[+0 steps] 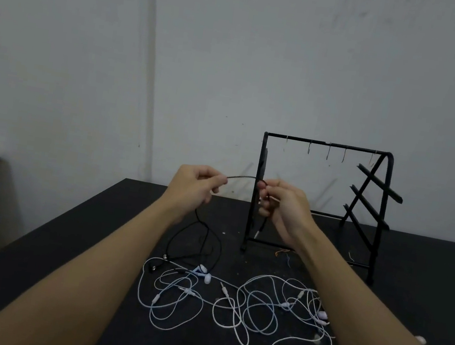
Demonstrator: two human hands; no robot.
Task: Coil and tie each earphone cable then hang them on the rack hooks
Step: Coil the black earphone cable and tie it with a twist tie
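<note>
Both hands raised above the bench point(61, 251), in front of the rack point(319, 203); left hand point(194, 186) pinches the black earphone cable point(199, 236) between thumb and fingertips; right hand point(280, 206) has its fingers curled round the same cable, a short span arching between the two hands; from the left hand the cable drops in loose loops to the bench, its two dark earbuds lying near the left end of the white pile; below the right hand a short tail hangs with the plug at its end, in line with the rack's left post; black cable not coiled or tied; white earphone cables point(244, 308) lie in a loose tangle on the bench between the forearms, earbuds and plugs scattered through it, nearer than the rack; rack stands upright on the bench, black frame, top bar carrying small wire hooks point(328, 152), all bare; slanted side bars on its right end; small bits of coloured wire point(282, 252) on the bench at the rack's base; pale wall behind.
</note>
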